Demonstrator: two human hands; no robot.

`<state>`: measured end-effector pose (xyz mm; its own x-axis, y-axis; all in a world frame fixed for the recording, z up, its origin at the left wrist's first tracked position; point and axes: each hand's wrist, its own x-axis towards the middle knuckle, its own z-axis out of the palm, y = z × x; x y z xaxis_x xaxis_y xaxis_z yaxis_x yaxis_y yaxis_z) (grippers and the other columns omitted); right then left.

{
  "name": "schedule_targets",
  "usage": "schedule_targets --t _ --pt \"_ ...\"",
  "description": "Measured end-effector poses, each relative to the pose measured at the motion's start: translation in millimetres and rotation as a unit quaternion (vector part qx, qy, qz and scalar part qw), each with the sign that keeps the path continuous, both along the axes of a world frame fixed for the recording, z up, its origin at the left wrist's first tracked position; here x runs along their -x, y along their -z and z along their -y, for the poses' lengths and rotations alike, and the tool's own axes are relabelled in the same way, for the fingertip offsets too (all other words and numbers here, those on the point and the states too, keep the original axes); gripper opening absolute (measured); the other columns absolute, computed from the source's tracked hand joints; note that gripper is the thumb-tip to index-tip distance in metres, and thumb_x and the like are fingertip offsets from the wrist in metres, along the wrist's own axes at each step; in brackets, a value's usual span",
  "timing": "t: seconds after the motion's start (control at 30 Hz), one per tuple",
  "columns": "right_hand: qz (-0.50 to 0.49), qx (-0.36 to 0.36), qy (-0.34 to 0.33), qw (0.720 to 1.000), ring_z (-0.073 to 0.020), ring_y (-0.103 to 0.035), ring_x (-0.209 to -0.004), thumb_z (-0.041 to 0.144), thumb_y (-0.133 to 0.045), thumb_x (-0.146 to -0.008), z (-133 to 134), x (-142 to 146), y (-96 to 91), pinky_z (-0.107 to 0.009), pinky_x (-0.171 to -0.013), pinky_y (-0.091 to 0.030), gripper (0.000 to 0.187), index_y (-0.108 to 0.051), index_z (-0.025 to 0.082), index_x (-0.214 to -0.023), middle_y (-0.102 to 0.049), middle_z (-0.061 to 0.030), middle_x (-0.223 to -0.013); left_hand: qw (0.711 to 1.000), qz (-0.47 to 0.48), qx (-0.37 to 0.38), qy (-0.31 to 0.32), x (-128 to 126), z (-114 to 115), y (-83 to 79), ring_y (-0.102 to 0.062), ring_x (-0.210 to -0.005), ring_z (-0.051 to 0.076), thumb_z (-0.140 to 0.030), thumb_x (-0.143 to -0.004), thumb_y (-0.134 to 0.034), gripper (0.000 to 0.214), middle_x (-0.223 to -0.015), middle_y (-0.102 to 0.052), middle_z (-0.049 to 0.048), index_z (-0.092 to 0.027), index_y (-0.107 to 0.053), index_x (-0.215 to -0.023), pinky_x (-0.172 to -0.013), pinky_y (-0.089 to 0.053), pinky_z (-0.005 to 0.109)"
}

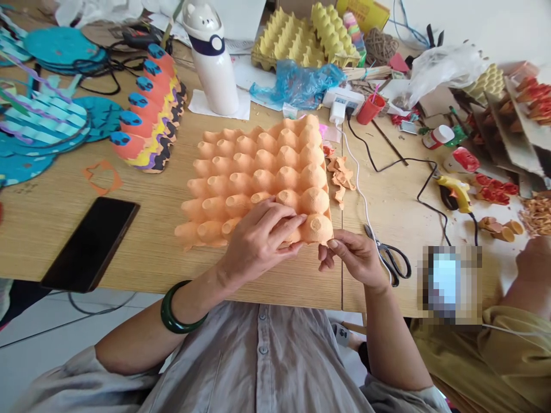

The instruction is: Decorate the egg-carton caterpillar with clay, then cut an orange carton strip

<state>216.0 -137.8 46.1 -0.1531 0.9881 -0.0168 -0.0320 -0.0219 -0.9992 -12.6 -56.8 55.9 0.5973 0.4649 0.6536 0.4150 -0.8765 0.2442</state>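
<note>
An orange-painted egg tray [258, 172] lies bumps-up on the wooden table [163, 241] in front of me. My left hand [260, 238], with a green bangle on the wrist, is closed over the tray's near edge and grips the cups there. At the tray's near right corner my right hand [353, 255] has its fingers curled, thumb and fingertips pinching the corner cup. Black-handled scissors [390, 255] lie just right of that hand.
A black phone [90, 244] lies at the near left. Orange scraps [342, 175], a white bottle [210, 57], yellow egg trays [301, 34], a yellow glue gun [454, 192], cables and paper crafts [146, 109] crowd the table. Another person's sleeve [512, 350] is at the right.
</note>
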Motion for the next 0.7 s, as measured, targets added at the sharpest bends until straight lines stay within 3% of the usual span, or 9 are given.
schedule_targets --t 0.17,0.37,0.43,0.53,0.6,0.7 --pt "0.143 -0.123 0.043 0.981 -0.0146 -0.072 -0.064 0.026 -0.055 -0.103 -2 1 1.8 -0.027 -0.06 -0.061 0.016 -0.071 0.023 -0.103 -0.073 -0.0019 -0.079 1.0 0.016 -0.024 0.0 -2 -3 1.0 -0.066 -0.098 0.024 -0.02 -0.091 -0.071 0.036 -0.105 -0.07 0.0105 -0.015 -0.063 -0.125 -0.094 -0.061 0.041" --pt "0.33 -0.279 0.108 0.895 -0.017 -0.074 -0.073 0.019 -0.055 -0.101 -4 -5 17.5 -0.03 -0.069 -0.062 0.02 -0.07 0.026 -0.114 -0.077 -0.0046 -0.084 0.999 0.02 -0.021 -0.026 -3 -9 -1.2 -0.066 -0.102 0.025 -0.02 -0.091 -0.069 0.034 -0.108 -0.07 0.0104 -0.016 -0.064 -0.124 -0.094 -0.06 0.04" --pt "0.345 -0.269 0.122 0.891 -0.0163 -0.074 -0.074 0.02 -0.056 -0.101 -5 -13 20.8 -0.03 -0.069 -0.063 0.023 -0.07 0.026 -0.119 -0.077 -0.0053 -0.091 0.998 0.022 -0.021 -0.051 0 -13 -1.9 -0.066 -0.103 0.025 -0.021 -0.091 -0.069 0.033 -0.11 -0.069 0.0101 -0.017 -0.065 -0.124 -0.093 -0.06 0.039" --pt "0.343 -0.178 0.203 0.9 -0.0143 -0.072 -0.066 0.029 -0.056 -0.101 -17 -27 25.8 -0.029 -0.064 -0.065 0.024 -0.072 0.024 -0.117 -0.075 -0.0049 -0.091 0.997 0.005 -0.011 -0.077 2 -17 -1.0 -0.067 -0.103 0.024 -0.024 -0.093 -0.068 0.031 -0.112 -0.07 0.0088 -0.02 -0.066 -0.124 -0.092 -0.059 0.039" --pt "0.322 -0.114 0.261 0.903 -0.0126 -0.067 -0.058 0.035 -0.059 -0.098 -32 -37 30.5 -0.029 -0.058 -0.064 0.026 -0.075 0.022 -0.113 -0.073 -0.0032 -0.086 0.997 -0.012 -0.006 -0.079 -1 -19 1.7 -0.067 -0.102 0.024 -0.024 -0.094 -0.067 0.03 -0.112 -0.07 0.0086 -0.02 -0.067 -0.124 -0.091 -0.059 0.039" --pt "0.293 -0.055 0.293 0.908 -0.0129 -0.064 -0.058 0.036 -0.062 -0.09 -60 -51 37.6 -0.029 -0.052 -0.062 0.031 -0.076 0.02 -0.113 -0.072 -0.0031 -0.085 0.997 -0.035 -0.003 -0.071 -9 -19 8.3 -0.067 -0.1 0.025 -0.024 -0.093 -0.068 0.03 -0.111 -0.071 0.01 -0.016 -0.066 -0.122 -0.087 -0.059 0.039"
